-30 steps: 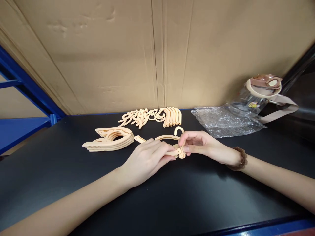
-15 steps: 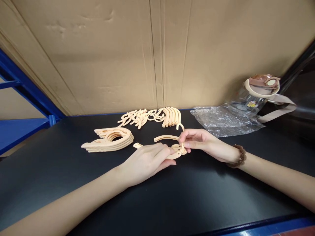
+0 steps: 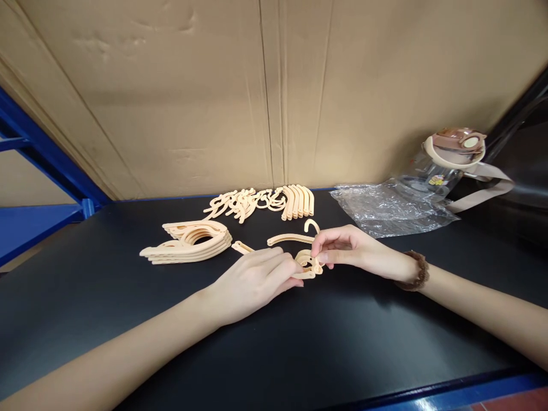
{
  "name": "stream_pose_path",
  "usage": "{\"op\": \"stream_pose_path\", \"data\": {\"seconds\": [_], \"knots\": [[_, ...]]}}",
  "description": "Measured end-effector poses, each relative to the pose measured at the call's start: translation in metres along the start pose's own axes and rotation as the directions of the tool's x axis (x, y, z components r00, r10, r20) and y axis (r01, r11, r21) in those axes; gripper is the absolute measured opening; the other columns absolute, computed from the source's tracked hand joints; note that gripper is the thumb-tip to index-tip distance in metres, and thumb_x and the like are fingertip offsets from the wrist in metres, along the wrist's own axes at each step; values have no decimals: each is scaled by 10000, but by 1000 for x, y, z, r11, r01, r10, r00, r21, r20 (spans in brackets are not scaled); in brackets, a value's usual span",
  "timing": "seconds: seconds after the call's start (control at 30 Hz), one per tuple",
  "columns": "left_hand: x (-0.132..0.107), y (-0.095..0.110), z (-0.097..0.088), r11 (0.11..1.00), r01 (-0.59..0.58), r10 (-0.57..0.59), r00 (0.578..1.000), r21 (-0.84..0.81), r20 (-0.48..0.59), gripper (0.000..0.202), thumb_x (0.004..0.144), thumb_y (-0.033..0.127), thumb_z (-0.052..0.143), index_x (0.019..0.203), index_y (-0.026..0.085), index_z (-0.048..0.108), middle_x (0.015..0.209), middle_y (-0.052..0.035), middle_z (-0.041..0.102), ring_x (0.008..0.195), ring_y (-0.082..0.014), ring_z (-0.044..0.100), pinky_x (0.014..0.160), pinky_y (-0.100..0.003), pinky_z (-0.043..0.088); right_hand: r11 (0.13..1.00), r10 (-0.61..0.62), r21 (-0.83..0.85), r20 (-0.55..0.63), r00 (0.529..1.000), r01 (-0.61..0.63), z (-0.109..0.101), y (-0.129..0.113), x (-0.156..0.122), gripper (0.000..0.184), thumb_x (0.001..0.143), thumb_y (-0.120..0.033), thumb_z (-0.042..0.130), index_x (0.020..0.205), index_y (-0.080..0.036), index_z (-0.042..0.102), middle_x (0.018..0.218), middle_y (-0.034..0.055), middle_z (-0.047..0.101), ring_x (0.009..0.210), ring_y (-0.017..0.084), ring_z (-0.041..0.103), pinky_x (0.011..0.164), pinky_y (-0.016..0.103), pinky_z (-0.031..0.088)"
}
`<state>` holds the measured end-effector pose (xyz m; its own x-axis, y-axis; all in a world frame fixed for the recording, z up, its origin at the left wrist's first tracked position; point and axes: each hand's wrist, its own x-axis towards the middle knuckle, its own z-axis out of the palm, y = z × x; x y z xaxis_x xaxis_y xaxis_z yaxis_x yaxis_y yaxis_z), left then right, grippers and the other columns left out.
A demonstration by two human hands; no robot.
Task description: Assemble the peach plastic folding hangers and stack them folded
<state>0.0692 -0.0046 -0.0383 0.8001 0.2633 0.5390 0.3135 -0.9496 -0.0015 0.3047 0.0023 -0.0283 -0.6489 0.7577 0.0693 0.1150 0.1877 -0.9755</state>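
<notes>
My left hand (image 3: pixel 257 279) is closed around a cream plastic hanger arm (image 3: pixel 307 275), whose near end shows past my fingertips. Another end of a hanger piece (image 3: pixel 242 247) sticks out behind my knuckles; whether it is the same arm is hidden. My right hand (image 3: pixel 349 248) pinches a hanger hook (image 3: pixel 311 225) by its lower end, against the joint at the end of the arm. The curved hook tip rises above my right fingers. Just behind both hands lies a loose curved hanger arm (image 3: pixel 289 237) on the black table.
Several folded hangers (image 3: pixel 186 245) are stacked at left. Farther back lie a heap of loose hooks (image 3: pixel 242 204) and a row of hanger arms (image 3: pixel 297 202). At right are a clear plastic bag (image 3: pixel 385 208) and a strapped water bottle (image 3: pixel 445 162). Cardboard (image 3: pixel 192 103) stands behind the table.
The hook has turned in my right fingers, so more of its curve shows now. My left hand has shifted slightly, and the joint between the fingers sits a little lower.
</notes>
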Motion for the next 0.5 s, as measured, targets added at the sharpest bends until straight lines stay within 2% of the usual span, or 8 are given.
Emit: {"op": "stream_pose_path", "data": {"seconds": [0.37, 0.5], "knots": [[-1, -1, 1, 999, -4, 4, 1000, 34, 6, 118, 961, 191, 466, 927, 146, 570, 750, -25, 632, 664, -123, 561, 582, -219, 452, 996, -5, -94, -41, 999, 1, -1, 2, 0, 172, 849, -332, 638, 893, -170, 671, 831, 13, 666, 701, 96, 558, 613, 212, 440], [-2, -2, 2, 999, 0, 0, 1000, 49, 1, 127, 965, 203, 457, 924, 146, 562, 744, -19, 636, 651, -124, 561, 567, -220, 452, 992, -34, -127, -69, 997, 25, 0, 3, 0, 181, 849, -341, 626, 887, -168, 668, 807, 10, 661, 706, 105, 571, 644, 234, 448]]}}
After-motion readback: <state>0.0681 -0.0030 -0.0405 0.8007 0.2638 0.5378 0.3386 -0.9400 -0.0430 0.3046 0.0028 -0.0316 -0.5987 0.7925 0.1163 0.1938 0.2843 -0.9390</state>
